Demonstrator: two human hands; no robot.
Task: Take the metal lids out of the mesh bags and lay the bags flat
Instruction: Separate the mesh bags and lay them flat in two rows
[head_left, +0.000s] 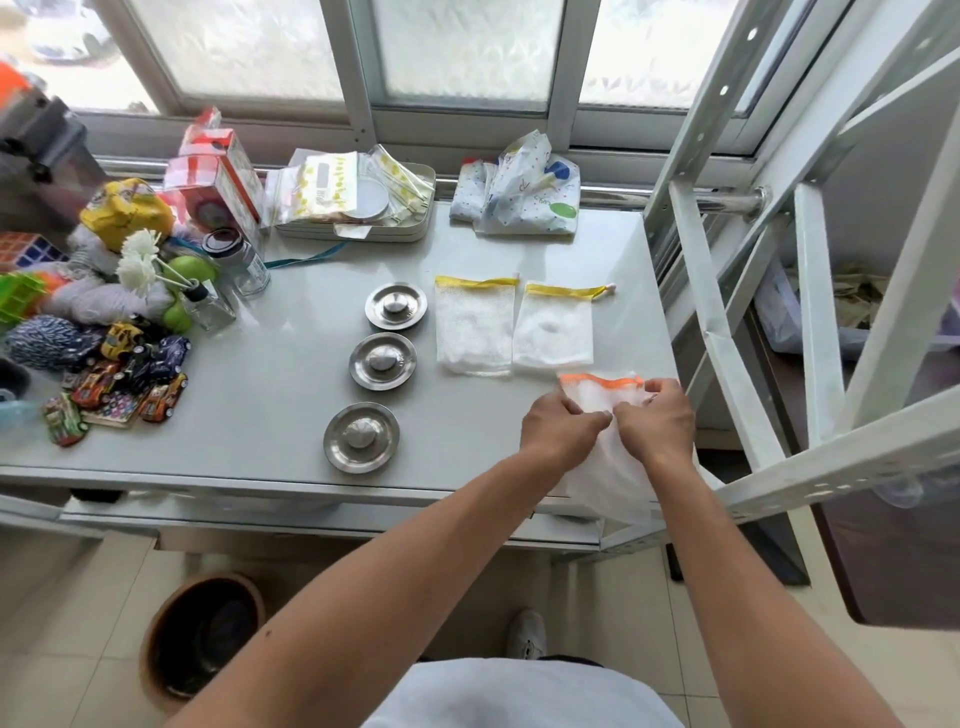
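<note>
Three lids (382, 360) sit in a row left of centre on the table (270, 395). Right of them two yellow-trimmed bags (514, 332) lie flat, side by side. Nearer, the left hand (563, 428) and right hand (657, 421) pinch the orange-trimmed bag (605, 395) at the table's right near edge.

Three metal lids (382, 360) knob-up in a row; two yellow-trimmed mesh bags (514, 332) flat; orange-trimmed bag (605, 395) alongside.
</note>
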